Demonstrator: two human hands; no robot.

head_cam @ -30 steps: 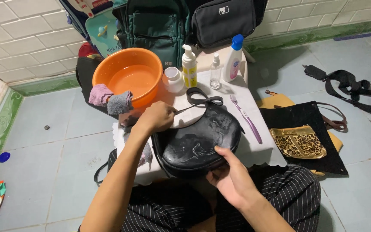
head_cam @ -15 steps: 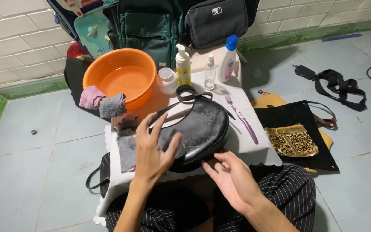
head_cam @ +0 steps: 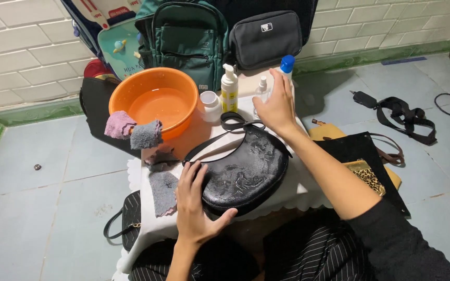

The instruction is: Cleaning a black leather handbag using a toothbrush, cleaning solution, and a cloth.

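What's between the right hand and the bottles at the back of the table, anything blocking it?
Nothing visible. The right hand is already up against the small clear spray bottle and the white bottle with the blue cap, partly covering both. The black bag lies nearer the person, under the left hand.

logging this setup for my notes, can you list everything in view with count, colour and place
curved leather handbag: 1, black, wet-streaked, centre of small table
plastic basin: 1, orange, table's back left
folded cloths: 2, pink and grey, over basin rim
flat grey cloth: 1, table's left edge
foam pump bottle: 1, yellow and white, behind handbag
small white jar: 1, beside pump bottle
blue-capped white bottle: 1, table's back right
backpack: 1, dark green, against wall
black pouch: 1, against wall
leopard-print pouch: 1, floor, right
left hand: flat on handbag's near edge
right hand: at the bottles
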